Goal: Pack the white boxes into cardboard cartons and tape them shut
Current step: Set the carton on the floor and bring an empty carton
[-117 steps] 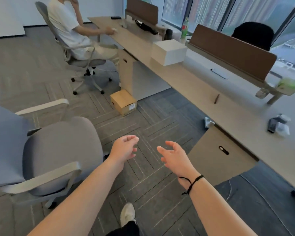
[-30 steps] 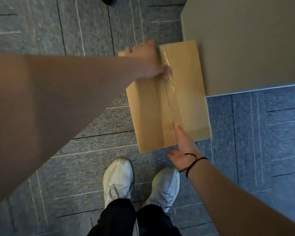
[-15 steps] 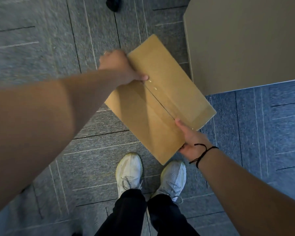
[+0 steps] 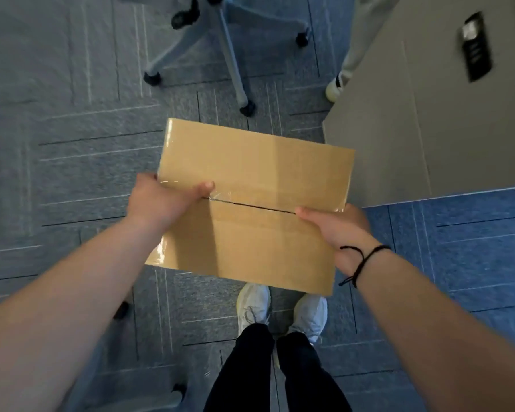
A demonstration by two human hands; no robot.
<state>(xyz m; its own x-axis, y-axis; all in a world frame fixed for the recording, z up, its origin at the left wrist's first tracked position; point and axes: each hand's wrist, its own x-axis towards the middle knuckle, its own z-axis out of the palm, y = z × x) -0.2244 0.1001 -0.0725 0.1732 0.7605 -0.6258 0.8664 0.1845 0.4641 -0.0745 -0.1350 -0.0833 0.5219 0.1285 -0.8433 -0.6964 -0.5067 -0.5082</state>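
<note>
A closed brown cardboard carton (image 4: 250, 173) is held up in the air above my feet, its top seam running left to right with clear tape along it. My left hand (image 4: 158, 202) grips the carton's left end, thumb on top near the seam. My right hand (image 4: 336, 226), with a black cord on the wrist, grips the right end, thumb lying along the seam. No white boxes are in view.
A beige cabinet side (image 4: 428, 114) with a black handle (image 4: 476, 47) stands at the right. An office chair's wheeled base (image 4: 220, 52) is ahead on the grey carpet. Another person's leg and shoe (image 4: 344, 69) stand beside the cabinet. A chair castor (image 4: 121, 309) is at lower left.
The carton has been lifted off the floor and turned so its seam lies crosswise. My view has tipped forward, bringing the chair base and the other person's leg into sight.
</note>
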